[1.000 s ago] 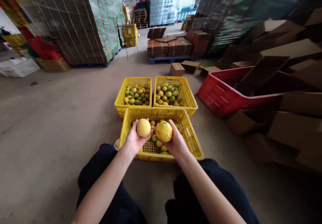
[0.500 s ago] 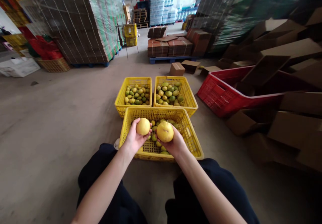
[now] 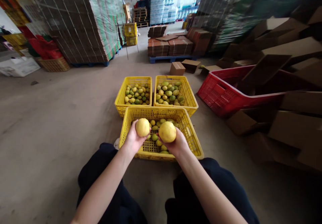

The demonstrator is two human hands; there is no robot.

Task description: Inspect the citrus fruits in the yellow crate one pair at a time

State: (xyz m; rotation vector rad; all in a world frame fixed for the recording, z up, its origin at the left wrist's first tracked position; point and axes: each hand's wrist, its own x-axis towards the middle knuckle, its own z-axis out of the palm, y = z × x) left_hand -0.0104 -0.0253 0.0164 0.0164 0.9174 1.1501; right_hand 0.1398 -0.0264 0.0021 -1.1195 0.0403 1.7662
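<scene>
Cupped in my left hand (image 3: 132,139) is a round yellow lemon (image 3: 142,127). A slightly larger yellow lemon (image 3: 167,132) rests in my right hand (image 3: 180,145), the fingers curled beneath it and partly hidden. Both hands are side by side over the near yellow crate (image 3: 193,145), the two fruits a short gap apart. Inside that crate lie several green and yellow lemons (image 3: 155,137), partly covered by my hands. Just behind it stand a left yellow crate (image 3: 120,104) and a right yellow crate (image 3: 190,100), both holding many green-yellow lemons.
On the right, a red crate (image 3: 213,98) holds cardboard, with loose boxes (image 3: 297,126) heaped around it. Flattened cartons (image 3: 171,46) sit on a blue pallet ahead. Tall wrapped stacks (image 3: 75,22) rise on both sides. My knees flank the near crate.
The lemon in my right hand has turned, so its marked side and tip no longer face me, and it has shifted slightly right. The left lemon has turned or moved only a little.
</scene>
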